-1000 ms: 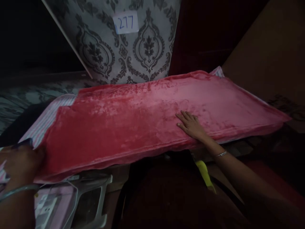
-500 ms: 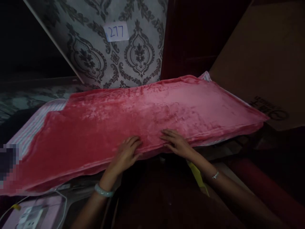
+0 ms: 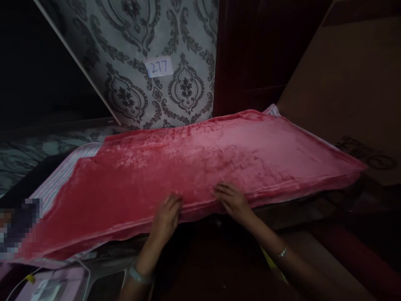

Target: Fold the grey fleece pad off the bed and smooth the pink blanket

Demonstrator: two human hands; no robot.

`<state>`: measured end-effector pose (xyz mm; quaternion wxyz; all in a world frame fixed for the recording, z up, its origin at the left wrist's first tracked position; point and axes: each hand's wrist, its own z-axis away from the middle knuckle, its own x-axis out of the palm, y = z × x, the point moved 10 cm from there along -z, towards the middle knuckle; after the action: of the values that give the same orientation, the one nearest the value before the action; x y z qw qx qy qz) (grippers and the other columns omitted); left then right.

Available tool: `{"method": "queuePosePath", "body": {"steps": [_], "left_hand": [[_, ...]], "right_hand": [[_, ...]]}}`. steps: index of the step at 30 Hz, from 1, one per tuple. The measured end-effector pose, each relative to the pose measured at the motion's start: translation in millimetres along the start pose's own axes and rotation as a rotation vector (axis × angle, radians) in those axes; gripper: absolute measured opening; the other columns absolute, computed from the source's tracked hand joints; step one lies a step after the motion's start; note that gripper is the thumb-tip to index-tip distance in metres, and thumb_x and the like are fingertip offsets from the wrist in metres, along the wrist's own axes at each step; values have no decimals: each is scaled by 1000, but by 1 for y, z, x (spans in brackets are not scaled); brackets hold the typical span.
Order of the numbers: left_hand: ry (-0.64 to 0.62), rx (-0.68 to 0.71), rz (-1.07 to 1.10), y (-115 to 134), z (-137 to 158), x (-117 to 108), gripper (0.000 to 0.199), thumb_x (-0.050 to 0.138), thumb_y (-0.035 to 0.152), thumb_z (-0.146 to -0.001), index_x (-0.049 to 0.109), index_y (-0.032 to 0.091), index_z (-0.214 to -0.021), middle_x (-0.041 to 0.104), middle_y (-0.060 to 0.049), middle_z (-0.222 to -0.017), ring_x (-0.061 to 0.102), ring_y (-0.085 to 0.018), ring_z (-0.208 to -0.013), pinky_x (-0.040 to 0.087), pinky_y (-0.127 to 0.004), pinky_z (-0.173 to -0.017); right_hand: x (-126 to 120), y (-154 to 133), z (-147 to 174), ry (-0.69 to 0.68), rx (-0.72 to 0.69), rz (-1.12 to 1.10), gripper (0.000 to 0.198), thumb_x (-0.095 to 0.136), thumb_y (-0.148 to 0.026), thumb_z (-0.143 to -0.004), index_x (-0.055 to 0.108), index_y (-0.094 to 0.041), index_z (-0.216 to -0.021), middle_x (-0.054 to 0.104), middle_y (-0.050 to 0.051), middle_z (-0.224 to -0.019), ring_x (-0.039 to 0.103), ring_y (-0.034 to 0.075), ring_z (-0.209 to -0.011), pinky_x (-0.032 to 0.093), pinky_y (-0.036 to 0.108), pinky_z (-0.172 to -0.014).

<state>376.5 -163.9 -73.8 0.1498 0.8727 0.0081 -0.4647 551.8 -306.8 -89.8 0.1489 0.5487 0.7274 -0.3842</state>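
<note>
A pink plush blanket (image 3: 200, 163) lies spread over a long surface and hangs a little over the front edge. Striped cloth (image 3: 61, 182) shows from under it at the left end and at the far right corner. My left hand (image 3: 167, 215) rests at the blanket's front edge, its fingers slightly bent over the plush; its thumb side is blurred. To the right, my right hand (image 3: 233, 200) lies on the same edge with fingers stretched out over the cloth. Neither hand lifts the blanket off the surface.
Behind the blanket is a patterned wall panel (image 3: 125, 79) with a paper label (image 3: 159, 67) reading 277. A large cardboard box (image 3: 354, 92) stands at the right. At the lower left are a pink box (image 3: 73, 278) and a white cable (image 3: 88, 276).
The view has tilted up, so the blanket and wall sit lower in the picture. My left hand's fingers have drawn closer together at the edge; my right hand stays on the blanket.
</note>
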Motion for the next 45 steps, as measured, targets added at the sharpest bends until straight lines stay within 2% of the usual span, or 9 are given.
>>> {"method": "queuePosePath", "body": {"steps": [7,10,15,21,24,30,38,41,45], "left_hand": [[-56,-68,194,4,-8,-14,26,49,31,-101,74,26,-95,77,-8,-101,73,-24,-97,60,-43,-90],[-24,-110,148,-4,-36,-17,33,44,34,-102,73,26,-117,76,-10,-119,69,-27,-116,56,-47,-103],[-158,-173,-147,-3,-72,27,66,56,45,-96,48,18,-155,40,-18,-164,33,-37,-154,30,-63,-123],[-397,-191,-285,-6,-62,74,63,50,47,-99,44,24,-158,31,-14,-168,28,-37,-156,27,-67,-123],[-391,-175,-298,-9,-63,75,64,49,48,-100,44,22,-158,31,-15,-168,28,-38,-156,27,-67,-123],[-364,-180,-298,-11,-64,74,64,47,50,-99,45,24,-158,31,-12,-169,27,-37,-157,27,-64,-123],[-347,-167,-291,-16,-63,76,64,45,50,-98,48,23,-156,33,-12,-168,28,-37,-156,27,-64,-123],[-344,-146,-296,-17,-63,77,64,44,50,-98,49,22,-156,34,-13,-168,30,-38,-156,28,-64,-122],[-342,-152,-301,-18,-63,78,64,44,50,-98,49,22,-155,34,-13,-167,30,-37,-156,29,-64,-122]], "right_hand": [[-12,-4,-2,-29,19,-45,23,56,-28,-102,78,-25,-110,78,10,-113,71,26,-111,59,48,-97],[-8,-2,-35,-94,64,-8,30,52,-32,-104,76,-23,-119,76,11,-118,69,25,-114,55,48,-104],[29,19,-68,-379,282,273,61,57,-45,-101,47,-26,-158,38,11,-166,31,35,-154,26,62,-124],[50,30,-56,-607,390,316,64,45,-57,-104,38,-30,-162,25,5,-171,16,32,-159,15,60,-127],[29,50,-58,-610,412,339,61,41,-56,-106,39,-31,-162,30,5,-170,22,30,-158,17,58,-127],[-46,142,-17,-588,701,513,65,40,-55,-106,31,-28,-165,19,6,-173,15,32,-160,17,60,-127],[-85,170,-14,-498,687,532,62,31,-55,-107,37,-28,-163,31,10,-169,26,32,-157,24,62,-123],[-117,197,-13,-410,786,624,64,30,-55,-107,32,-27,-165,24,11,-171,21,34,-158,23,63,-123],[-130,228,11,-486,882,651,65,29,-57,-106,29,-30,-165,19,6,-173,18,33,-159,24,63,-123]]}}
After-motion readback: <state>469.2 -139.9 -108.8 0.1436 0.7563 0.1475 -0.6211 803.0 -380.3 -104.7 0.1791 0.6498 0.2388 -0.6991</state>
